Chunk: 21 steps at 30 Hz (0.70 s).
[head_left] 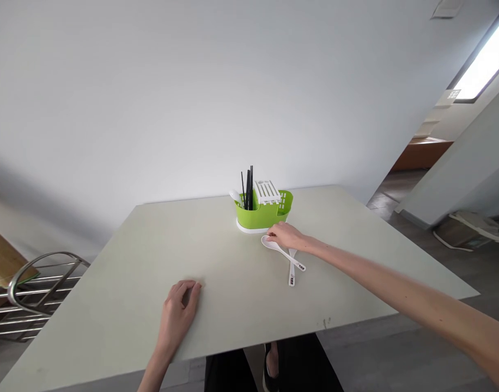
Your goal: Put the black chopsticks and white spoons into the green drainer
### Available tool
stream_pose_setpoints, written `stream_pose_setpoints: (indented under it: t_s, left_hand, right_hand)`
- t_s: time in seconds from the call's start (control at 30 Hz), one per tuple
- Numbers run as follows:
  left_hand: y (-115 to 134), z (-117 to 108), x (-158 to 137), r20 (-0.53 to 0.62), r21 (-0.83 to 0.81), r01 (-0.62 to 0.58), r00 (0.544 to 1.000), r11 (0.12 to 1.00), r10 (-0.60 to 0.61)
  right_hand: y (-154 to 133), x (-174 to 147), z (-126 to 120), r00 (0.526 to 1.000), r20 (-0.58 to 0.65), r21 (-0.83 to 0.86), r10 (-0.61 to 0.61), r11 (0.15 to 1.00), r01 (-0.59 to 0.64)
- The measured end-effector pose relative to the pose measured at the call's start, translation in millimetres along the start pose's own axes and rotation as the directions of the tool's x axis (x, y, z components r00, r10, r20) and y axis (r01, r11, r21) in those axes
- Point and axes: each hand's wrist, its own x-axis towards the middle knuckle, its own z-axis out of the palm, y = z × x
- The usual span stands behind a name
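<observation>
A white spoon (280, 249) lies slantwise on the table, its printed handle toward me. My right hand (286, 236) reaches over its bowl end, fingers closed and pinching the bowl's edge. A second white spoon (292, 270) crosses beneath the first one, its bowl partly hidden by my right hand. Just behind that hand stands a green utensil holder (260, 218) on a white base. It contains black chopsticks (248, 190) and a white spoon (235, 196). My left hand (180, 310) rests on the table with loosely curled fingers, nothing in it.
The pale table (122, 294) meets a white wall (184, 98) at its back edge. A white slotted piece (268, 190) sits atop the holder. To the left stands a metal-framed rack (41, 283). A bin-like container (472, 230) is on the floor at right.
</observation>
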Motion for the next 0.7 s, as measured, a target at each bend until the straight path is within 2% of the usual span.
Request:
stream_pose_setpoints:
  t_s: [0.13, 0.2, 0.27, 0.37, 0.43, 0.5, 0.57, 0.7]
  left_hand:
    - [1.3, -1.5, 0.0, 0.002, -0.008, 0.002, 1.0, 1.0, -0.002]
    - [0.8, -2.0, -0.2, 0.005, -0.016, 0.004, 1.0, 1.0, -0.004]
    - [-1.4, -2.0, -0.6, 0.013, -0.026, 0.011, 1.0, 1.0, -0.01]
    - [-6.8, -1.1, -1.7, 0.005, -0.034, 0.011, 1.0, 0.999, -0.011]
    - [-9.7, -0.1, -2.6, -0.004, -0.034, 0.006, 1.0, 0.999, -0.006]
    - [-10.3, 0.8, -3.2, -0.008, -0.037, 0.002, 1.0, 0.999, -0.002]
    - [-8.6, 1.1, -3.4, -0.004, -0.045, 0.003, 1.0, 0.999, -0.004]
    - [-4.1, 0.1, -3.5, 0.003, -0.065, 0.021, 1.0, 0.998, -0.021]
  right_hand:
    - [-15.9, -1.7, -39.0, 0.996, -0.083, 0.042, -0.04, 0.998, 0.043]
    - [-28.4, -1.3, -63.9, 0.976, -0.204, 0.099, -0.071, 0.991, 0.093]
    - [-40.9, 2.1, -89.8, 0.921, -0.376, 0.119, -0.101, 0.981, 0.156]
    - [-55.4, 14.0, -122.6, 0.789, -0.604, 0.053, -0.108, 0.983, 0.176]
    - [-61.1, 25.4, -135.1, 0.706, -0.701, 0.0, -0.101, 0.99, 0.143]
    - [-64.9, 37.7, -138.1, 0.666, -0.738, -0.061, -0.104, 0.994, 0.088]
    - [-68.0, 49.3, -132.4, 0.688, -0.716, -0.137, -0.12, 0.99, 0.031]
    - [-74.8, 67.0, -107.2, 0.81, -0.569, -0.297, -0.145, 0.954, -0.038]
